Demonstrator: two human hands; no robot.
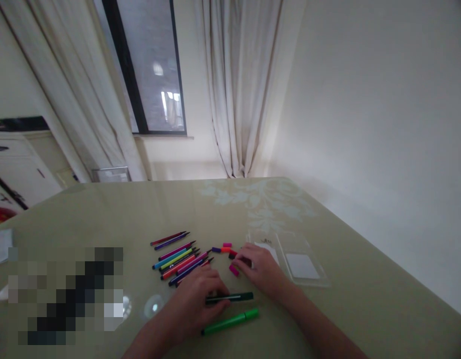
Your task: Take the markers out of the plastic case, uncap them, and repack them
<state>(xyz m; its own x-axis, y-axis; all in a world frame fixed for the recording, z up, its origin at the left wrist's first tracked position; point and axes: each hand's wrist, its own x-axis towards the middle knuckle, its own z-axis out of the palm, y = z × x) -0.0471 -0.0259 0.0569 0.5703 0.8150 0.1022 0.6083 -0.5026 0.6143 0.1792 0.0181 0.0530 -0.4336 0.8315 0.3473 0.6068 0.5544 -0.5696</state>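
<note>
Dark green pen [230,297] lies near on the surface, pinned under left hand [195,304], grip closed. Right hand [258,269] curled over loose caps [234,270]; hold unclear. Risk: caps scattered, green marker [230,322] rolled off.

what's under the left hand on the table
The left hand rests on a dark green pen, whose capped end sticks out to the right. The pen's other end is covered by the fingers.
</note>
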